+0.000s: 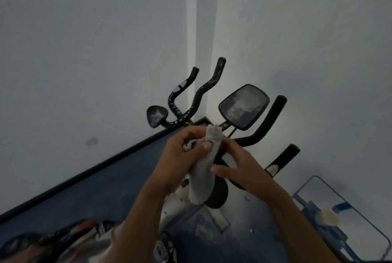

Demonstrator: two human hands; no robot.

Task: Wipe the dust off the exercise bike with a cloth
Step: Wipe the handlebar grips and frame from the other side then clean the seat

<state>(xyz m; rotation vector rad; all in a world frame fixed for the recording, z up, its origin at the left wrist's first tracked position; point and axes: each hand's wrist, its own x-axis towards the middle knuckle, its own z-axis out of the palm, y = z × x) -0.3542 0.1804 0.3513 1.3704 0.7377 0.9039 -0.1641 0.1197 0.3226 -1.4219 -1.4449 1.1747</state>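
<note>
A grey cloth (203,178) hangs in front of me, bunched at the top. My left hand (180,156) grips its upper part, thumb pressed over the fabric. My right hand (237,167) touches the cloth's right edge with thumb and fingers; whether it pinches the fabric I cannot tell. Behind the hands stands the exercise bike with black handlebars (191,103), a dusty console screen (244,107), an elbow pad (157,115) and a white frame (176,205). White dust specks cover the bars and pad.
The bike stands in a corner of white walls (84,50) on a dark blue floor (95,188) with a black skirting strip. A framed glass panel (347,220) lies on the floor at the right. A blurred dark and orange object (53,239) lies at the bottom left.
</note>
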